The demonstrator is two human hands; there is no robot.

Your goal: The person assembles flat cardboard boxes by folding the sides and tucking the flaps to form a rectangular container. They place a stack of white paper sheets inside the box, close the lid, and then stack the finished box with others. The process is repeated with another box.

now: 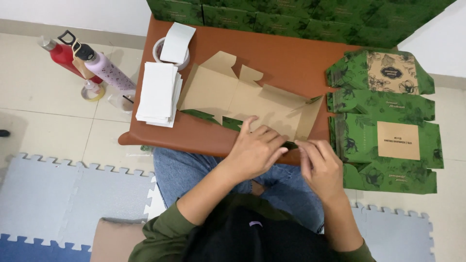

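A flat cardboard box blank (242, 94), brown on its upper side and green underneath, lies unfolded on the low brown table (286, 56). My left hand (255, 150) presses on its near edge, fingers curled over a flap. My right hand (318, 162) pinches the same near flap at the blank's right end, beside a raised side flap (310, 116). Both hands are at the table's front edge, above my lap in blue jeans (179, 167).
A stack of white sheets (158, 92) and a tape roll with a white card on it (172, 48) sit at the table's left. A pile of flat green box blanks (383, 116) lies at the right. Folded green boxes (291, 14) line the back. Two bottles (87, 60) stand on the floor at left.
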